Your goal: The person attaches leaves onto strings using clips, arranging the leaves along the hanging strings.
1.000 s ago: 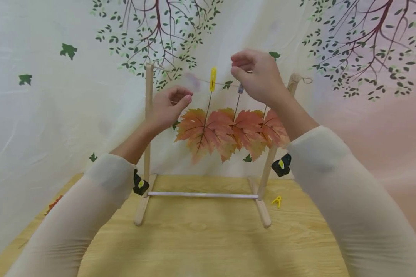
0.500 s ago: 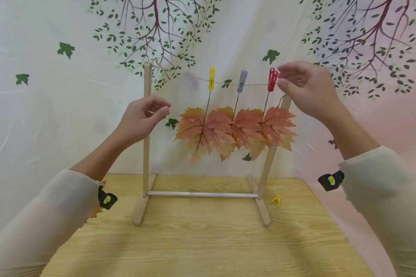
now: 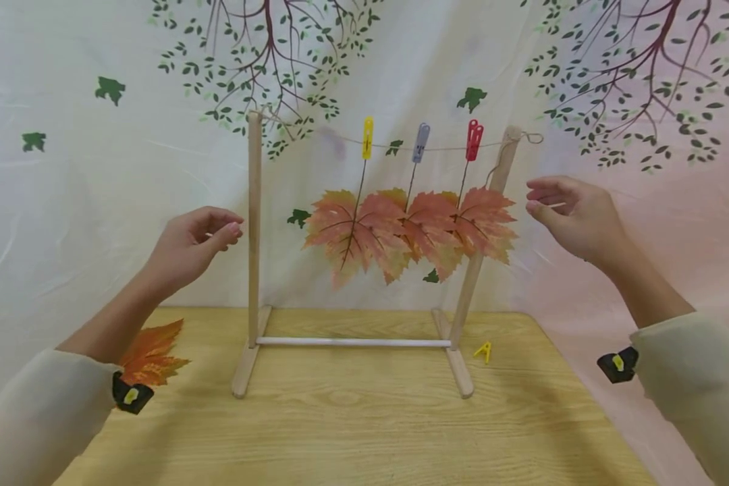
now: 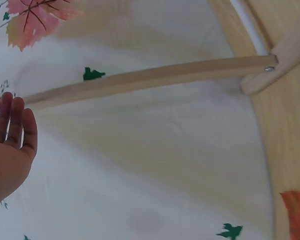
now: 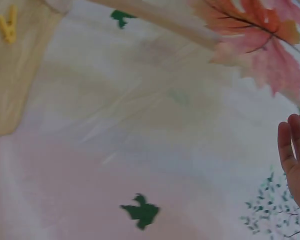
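Note:
Three orange-pink maple leaves [image 3: 355, 226] hang side by side, overlapping, from a string [image 3: 443, 148]. Yellow [image 3: 367, 138], grey [image 3: 421, 143] and red clothespins [image 3: 474, 140] clip their stems to it. The string runs between the posts of a wooden frame [image 3: 254, 229]. Left of that frame my left hand [image 3: 191, 246] is raised with relaxed fingers, holding nothing. My right hand [image 3: 577, 216] is beyond the right post, its fingers relaxed and nothing in them. In the left wrist view my left fingers [image 4: 29, 130] lie close to the post in the picture.
On the wooden table [image 3: 340, 432] another orange leaf [image 3: 158, 354] lies at the left, partly behind my left forearm. A yellow clothespin [image 3: 484, 351] rests near the frame's right foot. A white crossbar [image 3: 352, 342] joins the feet. Behind stands a printed cloth [image 3: 127, 169].
Both hands have drawn apart and lowered, the left going left, the right going right away from the line. The grey and red clothespins and the leaf on the table have come into sight.

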Action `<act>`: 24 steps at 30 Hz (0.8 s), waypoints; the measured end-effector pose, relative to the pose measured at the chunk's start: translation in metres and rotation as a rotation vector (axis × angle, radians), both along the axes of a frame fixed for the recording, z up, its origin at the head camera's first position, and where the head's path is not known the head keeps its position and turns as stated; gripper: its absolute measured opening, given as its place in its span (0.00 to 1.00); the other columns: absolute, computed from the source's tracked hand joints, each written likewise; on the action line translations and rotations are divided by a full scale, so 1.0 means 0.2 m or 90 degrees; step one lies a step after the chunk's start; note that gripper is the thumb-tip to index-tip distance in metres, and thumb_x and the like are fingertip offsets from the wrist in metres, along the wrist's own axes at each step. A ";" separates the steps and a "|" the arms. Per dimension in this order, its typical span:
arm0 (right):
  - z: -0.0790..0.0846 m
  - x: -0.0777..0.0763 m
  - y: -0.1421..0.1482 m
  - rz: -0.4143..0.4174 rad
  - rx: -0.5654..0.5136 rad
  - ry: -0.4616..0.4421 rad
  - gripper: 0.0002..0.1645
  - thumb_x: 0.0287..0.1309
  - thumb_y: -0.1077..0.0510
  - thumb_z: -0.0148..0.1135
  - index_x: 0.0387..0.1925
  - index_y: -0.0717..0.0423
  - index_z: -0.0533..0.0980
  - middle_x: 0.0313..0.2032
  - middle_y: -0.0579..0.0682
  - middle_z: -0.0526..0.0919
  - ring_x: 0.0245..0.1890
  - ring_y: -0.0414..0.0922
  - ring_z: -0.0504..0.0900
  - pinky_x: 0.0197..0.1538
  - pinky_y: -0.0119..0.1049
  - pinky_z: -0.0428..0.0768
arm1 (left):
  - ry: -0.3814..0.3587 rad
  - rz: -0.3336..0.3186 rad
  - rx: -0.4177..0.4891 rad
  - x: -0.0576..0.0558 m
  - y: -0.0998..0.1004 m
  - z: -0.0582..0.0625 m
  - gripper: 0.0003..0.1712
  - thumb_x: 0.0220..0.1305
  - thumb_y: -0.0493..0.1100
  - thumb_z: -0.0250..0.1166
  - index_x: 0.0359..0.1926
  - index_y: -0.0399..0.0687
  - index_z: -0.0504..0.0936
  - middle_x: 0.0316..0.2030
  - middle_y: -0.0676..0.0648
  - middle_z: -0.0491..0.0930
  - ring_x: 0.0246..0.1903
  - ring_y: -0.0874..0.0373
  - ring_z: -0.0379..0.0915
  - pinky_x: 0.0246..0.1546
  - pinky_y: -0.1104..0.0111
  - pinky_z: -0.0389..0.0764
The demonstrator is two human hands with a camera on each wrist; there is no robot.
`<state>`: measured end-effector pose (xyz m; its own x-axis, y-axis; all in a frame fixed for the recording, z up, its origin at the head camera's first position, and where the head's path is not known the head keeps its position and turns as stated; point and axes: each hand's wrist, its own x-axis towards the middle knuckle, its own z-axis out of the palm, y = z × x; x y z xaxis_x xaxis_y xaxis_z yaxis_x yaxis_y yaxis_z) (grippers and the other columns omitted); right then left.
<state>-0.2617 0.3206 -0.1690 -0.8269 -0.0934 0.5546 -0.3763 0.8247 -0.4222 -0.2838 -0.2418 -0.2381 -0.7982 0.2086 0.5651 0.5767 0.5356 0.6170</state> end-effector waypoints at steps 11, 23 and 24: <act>-0.33 -0.04 0.16 0.021 0.030 -0.043 0.22 0.72 0.55 0.62 0.61 0.62 0.77 0.48 0.62 0.86 0.45 0.50 0.83 0.40 0.12 0.70 | -0.069 0.042 0.036 0.07 -0.32 -0.29 0.16 0.79 0.46 0.58 0.56 0.39 0.80 0.38 0.65 0.83 0.36 0.68 0.79 0.38 0.81 0.79; -0.76 -0.07 0.22 0.098 0.099 -0.130 0.20 0.69 0.63 0.63 0.59 0.70 0.76 0.42 0.58 0.87 0.43 0.56 0.86 0.42 0.42 0.85 | -0.138 0.086 -0.026 0.13 -0.67 -0.61 0.17 0.80 0.45 0.55 0.56 0.36 0.79 0.37 0.62 0.83 0.36 0.71 0.77 0.35 0.78 0.80; -0.79 -0.07 0.22 0.100 0.099 -0.137 0.20 0.69 0.63 0.63 0.58 0.70 0.76 0.42 0.57 0.87 0.43 0.55 0.86 0.41 0.41 0.85 | -0.146 0.093 -0.051 0.13 -0.69 -0.62 0.19 0.80 0.46 0.55 0.56 0.34 0.79 0.37 0.60 0.84 0.35 0.71 0.77 0.34 0.76 0.80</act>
<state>-0.2748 0.3649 -0.3266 -0.8928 -0.2988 0.3372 -0.4193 0.8247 -0.3796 -0.2576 -0.3806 -0.3622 -0.9284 0.1187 0.3523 0.3398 0.6550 0.6749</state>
